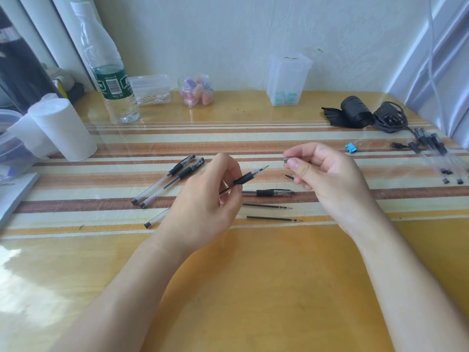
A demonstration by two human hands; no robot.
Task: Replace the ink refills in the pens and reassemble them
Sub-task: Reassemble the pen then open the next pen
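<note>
My left hand (203,201) grips a clear pen with a black grip (245,178), its tip pointing up and to the right, uncapped. My right hand (327,179) pinches a small dark pen part (286,160) between thumb and forefinger, a short way right of the tip. A small black piece (289,176) lies just under that hand. On the striped mat lie a capped pen (271,192), two loose refills (266,206) (274,219), two capped pens (167,181) to the left, and a clear barrel (156,219) partly hidden by my left hand.
A water bottle (109,72), paper rolls (61,128), a jar of erasers (195,91) and clear boxes (288,80) stand along the back. A black roll (355,111) and cable, a blue binder clip (352,147) and more pens (431,146) lie at the right.
</note>
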